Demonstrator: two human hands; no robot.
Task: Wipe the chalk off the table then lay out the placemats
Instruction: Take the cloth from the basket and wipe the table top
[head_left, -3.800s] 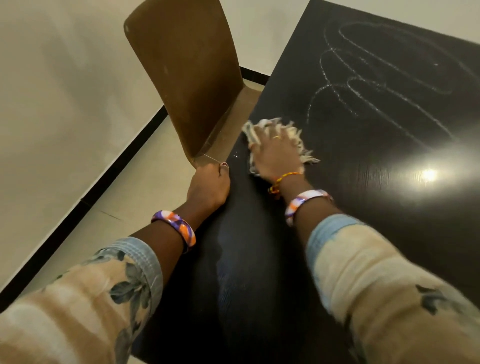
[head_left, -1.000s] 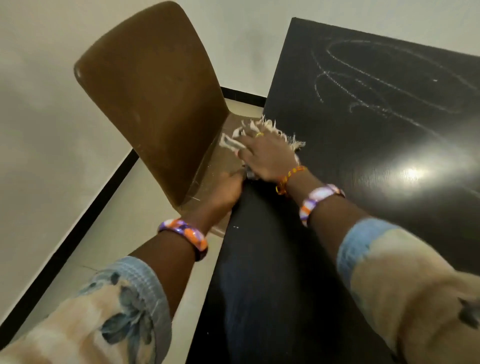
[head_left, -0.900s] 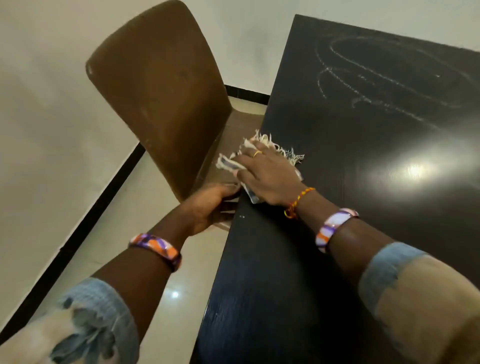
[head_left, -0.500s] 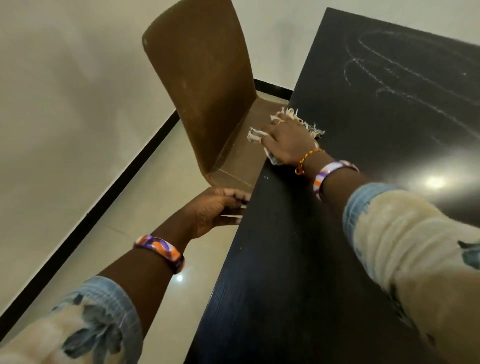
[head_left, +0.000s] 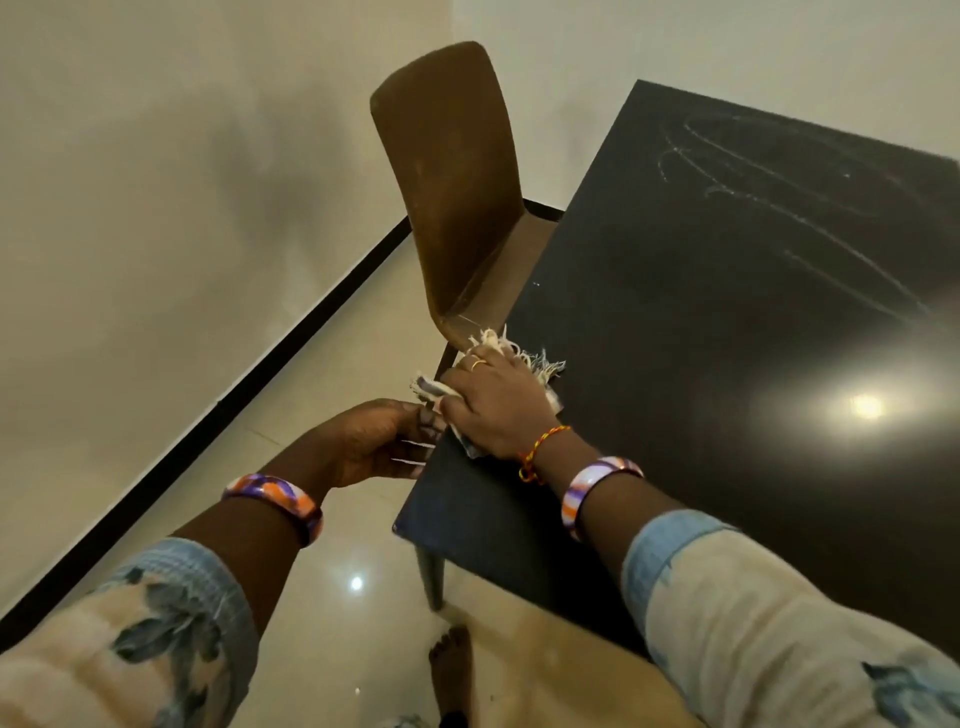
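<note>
Fringed cloth (head_left: 524, 364) pressed under right hand (head_left: 498, 410) at black table (head_left: 701, 338) edge; left hand (head_left: 374, 441) cupped open.

Right hand (head_left: 493, 402) has dragged the cloth (head_left: 511, 358) back along the table (head_left: 727, 338) edge, from beside the chair (head_left: 452, 171) seat toward the near corner. Left hand (head_left: 371, 441) came off the edge, now cupped just left of the right hand.
</note>
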